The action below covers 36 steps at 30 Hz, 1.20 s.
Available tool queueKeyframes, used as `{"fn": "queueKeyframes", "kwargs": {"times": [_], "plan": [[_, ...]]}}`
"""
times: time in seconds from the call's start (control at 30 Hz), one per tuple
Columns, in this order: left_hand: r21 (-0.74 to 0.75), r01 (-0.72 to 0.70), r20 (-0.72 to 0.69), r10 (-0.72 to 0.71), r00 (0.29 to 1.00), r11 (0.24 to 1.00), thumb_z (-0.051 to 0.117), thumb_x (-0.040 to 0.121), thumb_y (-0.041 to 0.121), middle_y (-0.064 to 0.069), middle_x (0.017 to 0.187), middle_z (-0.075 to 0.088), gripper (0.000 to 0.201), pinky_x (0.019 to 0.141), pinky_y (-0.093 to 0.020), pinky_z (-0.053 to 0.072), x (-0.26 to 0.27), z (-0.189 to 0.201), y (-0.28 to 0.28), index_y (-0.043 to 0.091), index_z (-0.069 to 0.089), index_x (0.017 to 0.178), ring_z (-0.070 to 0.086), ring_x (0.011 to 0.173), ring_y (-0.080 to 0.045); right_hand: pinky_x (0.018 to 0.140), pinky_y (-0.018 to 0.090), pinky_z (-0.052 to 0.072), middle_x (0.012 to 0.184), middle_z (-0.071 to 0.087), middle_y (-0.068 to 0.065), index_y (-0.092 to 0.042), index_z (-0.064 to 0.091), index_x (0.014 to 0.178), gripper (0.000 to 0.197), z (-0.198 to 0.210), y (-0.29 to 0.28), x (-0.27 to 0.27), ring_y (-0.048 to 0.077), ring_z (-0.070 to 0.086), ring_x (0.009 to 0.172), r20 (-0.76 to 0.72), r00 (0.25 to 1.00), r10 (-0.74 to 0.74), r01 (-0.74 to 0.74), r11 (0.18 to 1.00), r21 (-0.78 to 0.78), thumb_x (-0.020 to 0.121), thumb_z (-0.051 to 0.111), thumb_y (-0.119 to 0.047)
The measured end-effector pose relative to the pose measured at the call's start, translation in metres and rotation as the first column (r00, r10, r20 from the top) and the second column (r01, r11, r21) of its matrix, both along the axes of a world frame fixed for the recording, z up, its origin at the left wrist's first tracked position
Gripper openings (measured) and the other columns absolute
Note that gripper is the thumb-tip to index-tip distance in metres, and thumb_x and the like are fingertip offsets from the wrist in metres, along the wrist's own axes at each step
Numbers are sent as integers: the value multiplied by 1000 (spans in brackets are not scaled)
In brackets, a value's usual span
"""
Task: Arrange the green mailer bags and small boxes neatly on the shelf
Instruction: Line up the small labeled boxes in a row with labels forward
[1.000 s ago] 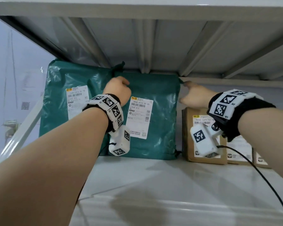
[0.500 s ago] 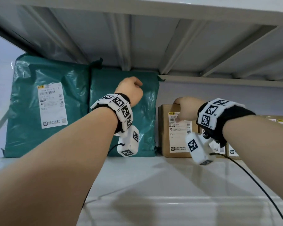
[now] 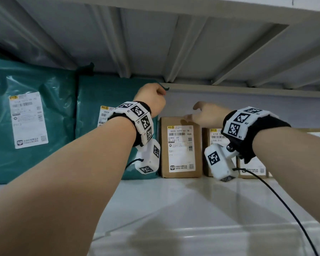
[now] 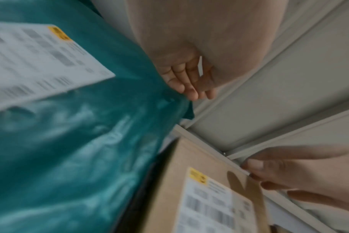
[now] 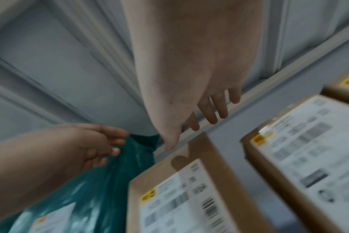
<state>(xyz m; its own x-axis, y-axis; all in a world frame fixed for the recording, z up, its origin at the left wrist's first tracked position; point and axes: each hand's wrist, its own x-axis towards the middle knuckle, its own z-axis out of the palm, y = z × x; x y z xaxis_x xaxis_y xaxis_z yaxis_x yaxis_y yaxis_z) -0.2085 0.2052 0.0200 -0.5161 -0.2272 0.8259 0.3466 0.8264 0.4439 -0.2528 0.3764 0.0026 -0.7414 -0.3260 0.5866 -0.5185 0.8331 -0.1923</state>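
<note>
Two green mailer bags stand upright against the back of the shelf: one at the far left, the other beside it. My left hand touches the second bag's top right corner with loosely bent fingers. Right of that bag stands a small brown box with a white label. My right hand is just above that box's top edge, fingers spread and holding nothing. A second box follows on the right.
More labelled boxes continue to the right behind my right wrist. The ribbed underside of the upper shelf hangs close over both hands. The white shelf board stretches in front of the parcels. A black cable trails from my right wrist.
My left hand slid right along the second bag's top to its right corner. My right hand dropped to the first box's top, then lifted slightly and spread its fingers. The view swung right.
</note>
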Motion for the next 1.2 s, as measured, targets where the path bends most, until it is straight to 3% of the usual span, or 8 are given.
{"fn": "queueKeyframes", "kwargs": {"times": [0.2, 0.33, 0.53, 0.67, 0.8, 0.9, 1.1, 1.2], "plan": [[-46, 76, 53, -73, 996, 996, 42, 86, 8, -6, 117, 64, 32, 92, -28, 50, -21, 0, 51, 16, 67, 106, 59, 101, -21, 99, 37, 41, 129, 57, 18, 0, 54, 124, 47, -7, 38, -21, 30, 55, 115, 117, 987, -114, 105, 991, 84, 103, 29, -33], [-71, 112, 95, -105, 990, 991, 43, 90, 8, -7, 116, 63, 29, 82, -22, 44, -30, 3, 76, 12, 65, 109, 57, 96, -18, 95, 35, 43, 128, 59, 14, -4, 59, 123, 36, -9, 48, -34, 30, 56, 117, 124, 980, -156, 130, 972, 194, 99, 41, -24], [-56, 137, 150, -128, 980, 989, 41, 89, 3, -10, 119, 63, 33, 94, -27, 45, -42, 1, 101, 9, 65, 111, 58, 109, -24, 93, 29, 41, 128, 58, 12, -6, 58, 127, 36, -4, 51, -23, 27, 55, 116, 135, 991, -17, 1, 993, 119, 99, 44, -25], [-79, 142, 196, -125, 973, 987, 41, 89, 2, -11, 120, 62, 33, 99, -29, 45, -48, 1, 121, 8, 65, 111, 57, 112, -25, 84, 30, 41, 120, 59, 13, -6, 61, 115, 29, -4, 69, -32, 22, 52, 98, 108, 994, -32, 10, 980, 198, 97, 47, -25], [-116, 152, 216, -124, 968, 982, 41, 89, 2, -10, 122, 62, 33, 99, -29, 43, -54, -2, 149, 9, 66, 110, 55, 117, -25, 99, 29, 37, 138, 50, 16, 0, 51, 131, 38, -4, 95, -34, 29, 47, 126, 49, 998, -47, 39, 985, 168, 100, 40, -19], [-164, 156, 260, -110, 959, 974, 42, 91, 4, -8, 129, 59, 33, 99, -27, 41, -60, -3, 167, 10, 66, 112, 53, 122, -23, 100, 33, 39, 138, 50, 18, 3, 51, 131, 38, -1, 119, -39, 31, 48, 125, 42, 994, -102, 93, 978, 189, 99, 40, -16], [-270, 121, 361, -16, 933, 955, 45, 94, 13, -8, 129, 60, 32, 99, -31, 44, -80, -13, 202, 9, 62, 121, 54, 120, -24, 103, 38, 42, 136, 52, 14, -5, 48, 134, 47, -8, 164, -65, 29, 51, 123, 83, 978, -189, 176, 973, 149, 92, 54, -26], [-332, 83, 406, 63, 912, 939, 52, 88, 25, -7, 110, 66, 26, 94, -34, 51, -97, -17, 215, 10, 66, 104, 62, 106, -25, 102, 37, 43, 136, 52, 13, -8, 44, 136, 58, -12, 181, -77, 28, 51, 122, 107, 973, -205, 195, 976, 98, 90, 57, -41]]}}
